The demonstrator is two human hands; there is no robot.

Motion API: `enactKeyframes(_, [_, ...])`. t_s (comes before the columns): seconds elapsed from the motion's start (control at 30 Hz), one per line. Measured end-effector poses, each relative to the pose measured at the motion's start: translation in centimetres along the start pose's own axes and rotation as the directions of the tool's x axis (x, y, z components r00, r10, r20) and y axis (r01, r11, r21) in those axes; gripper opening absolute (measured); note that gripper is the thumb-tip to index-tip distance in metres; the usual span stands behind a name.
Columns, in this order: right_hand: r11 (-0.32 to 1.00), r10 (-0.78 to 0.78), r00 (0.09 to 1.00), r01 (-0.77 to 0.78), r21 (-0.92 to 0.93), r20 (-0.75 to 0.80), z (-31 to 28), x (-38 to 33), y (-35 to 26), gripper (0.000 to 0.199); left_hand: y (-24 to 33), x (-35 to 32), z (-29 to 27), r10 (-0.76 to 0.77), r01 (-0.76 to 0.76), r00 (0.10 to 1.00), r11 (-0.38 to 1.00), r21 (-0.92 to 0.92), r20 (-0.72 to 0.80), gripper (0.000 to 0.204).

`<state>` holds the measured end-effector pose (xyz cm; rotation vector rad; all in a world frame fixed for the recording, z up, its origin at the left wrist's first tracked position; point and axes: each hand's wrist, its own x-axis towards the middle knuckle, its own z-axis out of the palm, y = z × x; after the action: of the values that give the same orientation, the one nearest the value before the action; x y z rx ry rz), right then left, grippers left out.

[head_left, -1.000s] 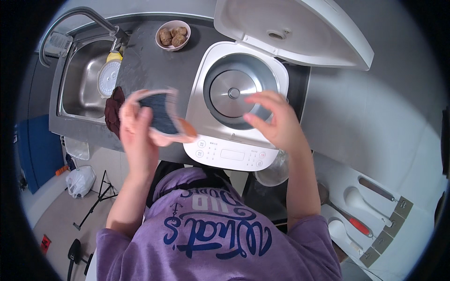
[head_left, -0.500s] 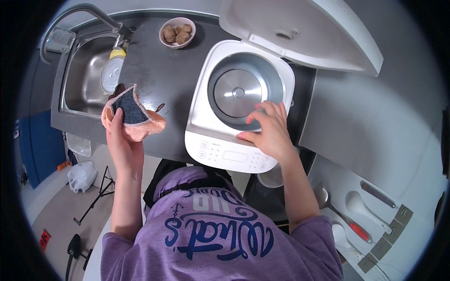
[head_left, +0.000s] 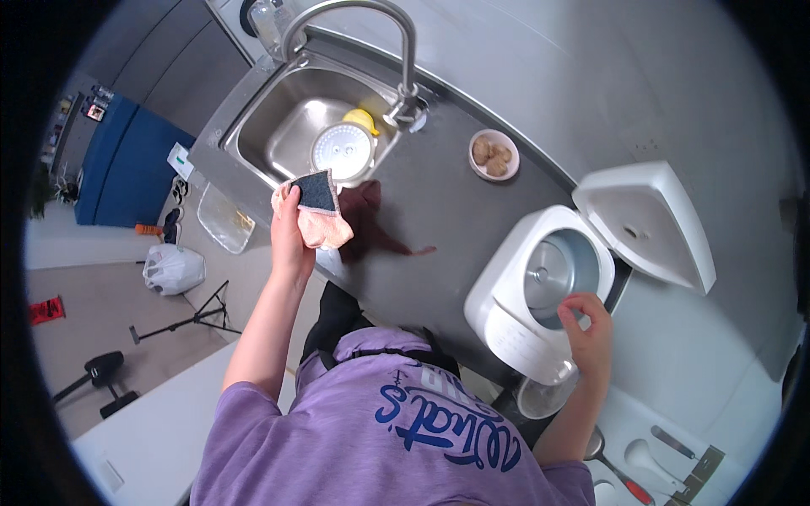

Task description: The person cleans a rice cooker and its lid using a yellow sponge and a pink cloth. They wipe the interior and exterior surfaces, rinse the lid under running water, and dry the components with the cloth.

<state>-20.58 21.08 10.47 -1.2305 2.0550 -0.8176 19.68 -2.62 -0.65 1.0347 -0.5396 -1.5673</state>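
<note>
In my left hand (head_left: pixel 291 244) is a folded peach cleaning cloth (head_left: pixel 325 229) with a dark patch, its fingers closed round one edge. The cloth is over the counter's edge, just in front of the sink (head_left: pixel 270 126). My right hand (head_left: pixel 588 337) is above the near right rim of a white rice cooker (head_left: pixel 494 316). Its fingers are bent and the thumb and forefinger tips come together in a pinch; whatever may be between them is too small to make out. The cooker's lid (head_left: pixel 654 228) is raised, showing the bare metal inside (head_left: pixel 548 278).
A dark reddish-brown cloth (head_left: pixel 363 219) lies on the grey counter (head_left: pixel 439 202). A perforated round plate (head_left: pixel 343 150) and a yellow item (head_left: pixel 361 120) are in the sink, by the curved faucet (head_left: pixel 409 51). A bowl of brown lumps (head_left: pixel 495 155) stands near the wall. Utensils (head_left: pixel 650 460) lie at lower right.
My view has swung left toward the sink, so the cooker appears farther right. My right hand's fingers have drawn from spread into a pinch. The left hand still holds the peach cloth.
</note>
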Motion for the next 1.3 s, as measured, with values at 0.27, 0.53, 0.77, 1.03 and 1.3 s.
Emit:
enactKeyframes(0.27, [0.945,-0.303,0.944,0.316,0.085,-0.133,23.8,20.3,-11.9,0.019,4.4,17.2,-3.2,-0.274,0.264,0.948,0.961,0.081,0.159,0.042])
enactKeyframes(0.53, [0.824,-0.199,0.971,0.094,-0.559,-0.131,36.2,34.1,-10.1,0.022,8.0,25.8,-1.8,-0.049,-0.079,0.919,0.949,0.304,0.392,0.053])
enactKeyframes(0.77, [0.785,-0.127,0.983,0.016,-0.619,-0.135,36.7,33.1,-11.7,0.021,6.9,28.5,-0.2,0.022,-0.202,0.868,0.927,0.314,0.495,0.050])
enactKeyframes(1.03, [0.936,-0.299,0.836,0.352,0.030,-0.460,42.7,35.0,-17.6,0.036,4.9,29.4,-1.3,-0.082,-0.097,0.844,0.949,0.300,0.531,0.063])
enactKeyframes(1.3, [0.199,0.092,0.986,-0.157,0.967,0.141,50.2,34.8,-28.1,0.054,3.0,34.1,-1.4,0.019,-0.283,0.922,0.715,0.639,0.387,0.068])
